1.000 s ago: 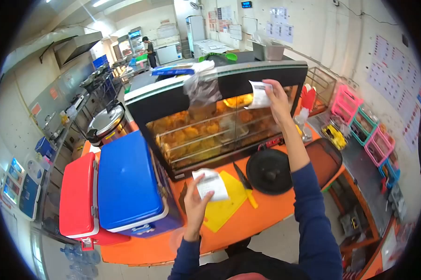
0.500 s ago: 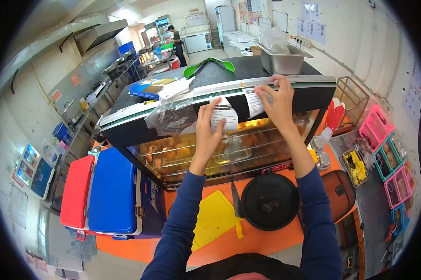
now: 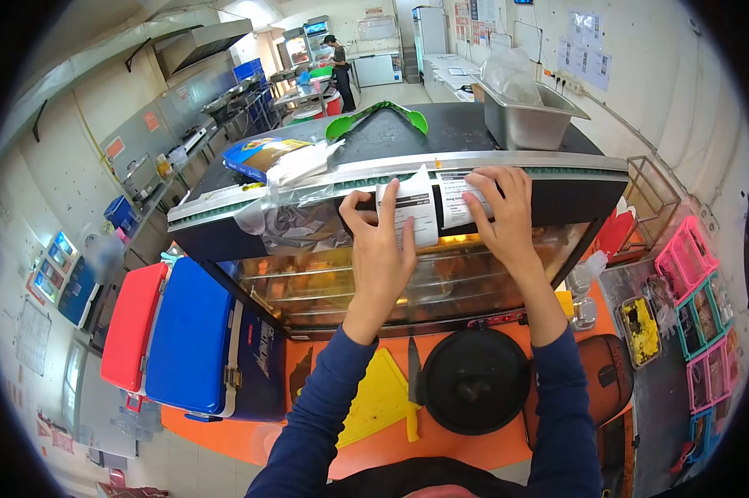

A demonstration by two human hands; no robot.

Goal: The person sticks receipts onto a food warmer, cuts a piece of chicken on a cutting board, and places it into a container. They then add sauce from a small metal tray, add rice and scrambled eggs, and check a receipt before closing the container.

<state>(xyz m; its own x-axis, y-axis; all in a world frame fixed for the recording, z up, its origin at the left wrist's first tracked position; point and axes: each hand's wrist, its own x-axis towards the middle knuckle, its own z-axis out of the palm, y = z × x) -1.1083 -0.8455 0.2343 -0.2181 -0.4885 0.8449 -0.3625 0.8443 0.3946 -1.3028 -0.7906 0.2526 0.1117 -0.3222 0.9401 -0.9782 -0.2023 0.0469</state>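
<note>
Two white printed slips hang from the top edge of a black display warmer [image 3: 308,322]. My left hand [image 3: 380,253] pinches the left slip [image 3: 418,209] between its fingers. Bent over the right slip [image 3: 456,201], my right hand [image 3: 507,217] has its thumb and fingertips pressed at the paper's right side. Behind the glass, trays of food show under orange light. A crumpled clear plastic bag [image 3: 300,226] hangs from the same edge, left of my left hand. Green tongs [image 3: 378,114] lie on the warmer's dark top.
A metal pan [image 3: 528,120] holding a plastic bag stands at the top's right. Below are a yellow cutting board [image 3: 374,398], a knife [image 3: 413,373], and a black round pan [image 3: 476,382]. Blue [image 3: 190,336] and red [image 3: 134,328] coolers stand left. A person [image 3: 341,73] stands far behind.
My left hand has moved down slightly, with its fingers more bent around the left slip. My right hand has lowered to the right slip's side. The view has shifted a little.
</note>
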